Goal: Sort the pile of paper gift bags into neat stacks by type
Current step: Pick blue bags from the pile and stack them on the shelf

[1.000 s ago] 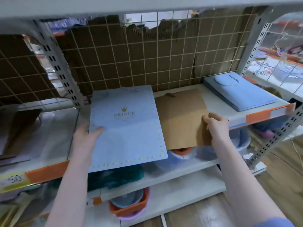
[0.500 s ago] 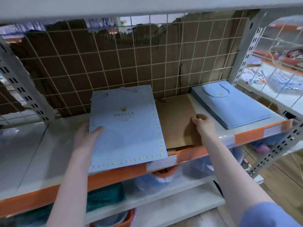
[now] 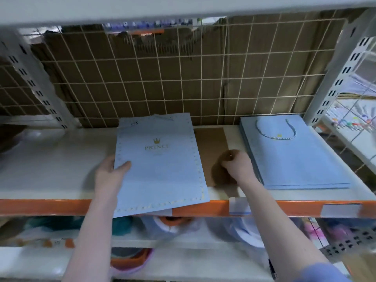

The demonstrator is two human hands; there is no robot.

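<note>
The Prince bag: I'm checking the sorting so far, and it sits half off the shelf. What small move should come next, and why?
Probably slide the Prince bag back onto the shelf. The left hand grips its left edge, and its near corner overhangs the orange lip. The right hand rests curled on the brown bag; the blue stack already lies neat at right.

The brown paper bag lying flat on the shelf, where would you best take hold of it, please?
Probably the brown paper bag's near edge, from the front: it lies flat, the Prince bag covers its left side, and the blue stack crowds its right.
</note>
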